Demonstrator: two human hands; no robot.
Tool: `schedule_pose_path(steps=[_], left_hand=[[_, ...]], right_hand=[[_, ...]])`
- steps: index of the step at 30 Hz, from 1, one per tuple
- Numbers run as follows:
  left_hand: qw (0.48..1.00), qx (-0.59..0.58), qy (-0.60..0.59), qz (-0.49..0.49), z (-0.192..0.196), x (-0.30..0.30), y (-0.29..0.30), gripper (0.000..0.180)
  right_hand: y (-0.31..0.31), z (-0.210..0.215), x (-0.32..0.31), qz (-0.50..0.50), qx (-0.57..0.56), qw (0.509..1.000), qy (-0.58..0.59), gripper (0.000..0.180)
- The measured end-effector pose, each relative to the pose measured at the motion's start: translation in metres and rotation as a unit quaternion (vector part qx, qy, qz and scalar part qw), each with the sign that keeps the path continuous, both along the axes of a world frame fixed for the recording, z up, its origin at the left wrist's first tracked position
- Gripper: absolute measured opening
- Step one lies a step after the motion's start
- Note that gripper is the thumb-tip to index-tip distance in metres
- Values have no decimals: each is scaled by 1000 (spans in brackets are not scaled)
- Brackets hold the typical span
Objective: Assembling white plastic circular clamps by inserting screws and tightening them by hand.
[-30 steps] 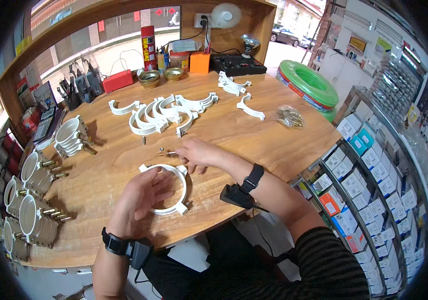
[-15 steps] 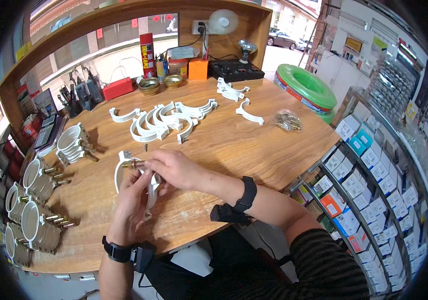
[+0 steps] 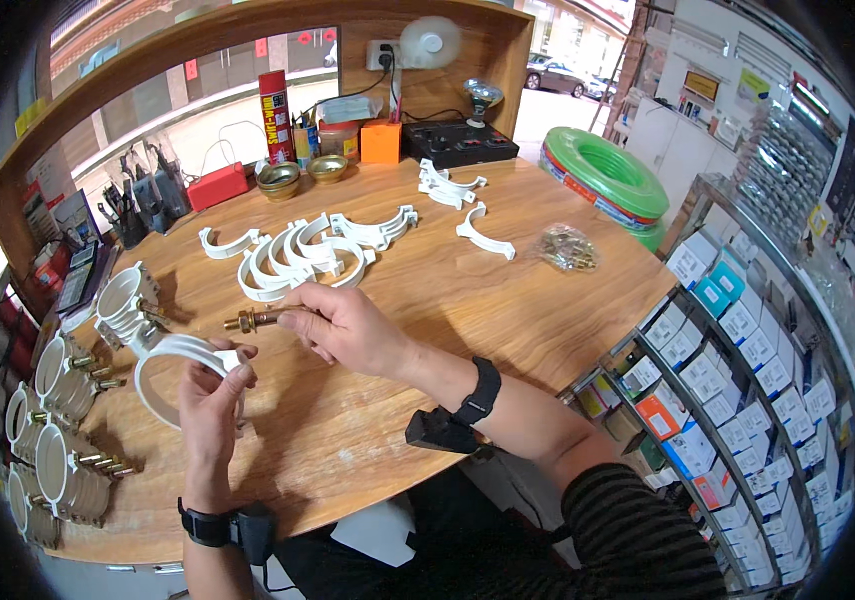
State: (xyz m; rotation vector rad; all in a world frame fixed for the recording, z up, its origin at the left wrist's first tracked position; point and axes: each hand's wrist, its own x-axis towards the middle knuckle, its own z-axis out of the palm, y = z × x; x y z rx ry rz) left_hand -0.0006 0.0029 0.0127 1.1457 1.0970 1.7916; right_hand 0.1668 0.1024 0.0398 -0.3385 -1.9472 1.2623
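My left hand (image 3: 211, 400) is closed on a white pipe clamp (image 3: 180, 343), holding the ring tilted above the table's near left part. In my right hand (image 3: 353, 328) I grip a brass-coloured anchor bolt (image 3: 248, 320) with a nut near its left end. The bolt points left, apart from the clamp, and my fingers hide its right end. Stacks of round white clamps with brass bolts sticking out (image 3: 66, 470) stand at the table's left. Loose white half clamps (image 3: 373, 232) lie in a pile beyond my right hand.
A plastic bag of brass parts (image 3: 568, 248) lies at the right. Green hose coils (image 3: 608, 170) stand beyond the right edge. At the back are a red spray can (image 3: 276, 118), brass bowls (image 3: 328, 170), an orange box (image 3: 381, 142) and a black device (image 3: 463, 142).
My hands have moved apart. The left hand carried the clamp leftward, while the right hand holds the bolt away from it. The whole view has shifted slightly.
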Motion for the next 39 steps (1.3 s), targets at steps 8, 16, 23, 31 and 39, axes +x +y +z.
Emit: schedule_pose_path(steps=[8, 16, 23, 31, 39], left_hand=[[997, -37, 57, 37, -1, -8, 6, 28], [996, 42, 82, -1, 2, -17, -2, 27], [991, -68, 104, 43, -4, -20, -11, 26], [987, -55, 154, -5, -3, -16, -2, 17], [992, -53, 104, -48, 7, -7, -8, 18]], right_hand=[[2, -5, 14, -51, 78, 995, -38, 11], [-8, 6, 9, -81, 212, 972, -60, 13], [-6, -10, 0, -61, 311, 947, -42, 15], [1, -10, 7, -50, 311, 949, -33, 17], [8, -19, -1, 27, 159, 983, -88, 19]])
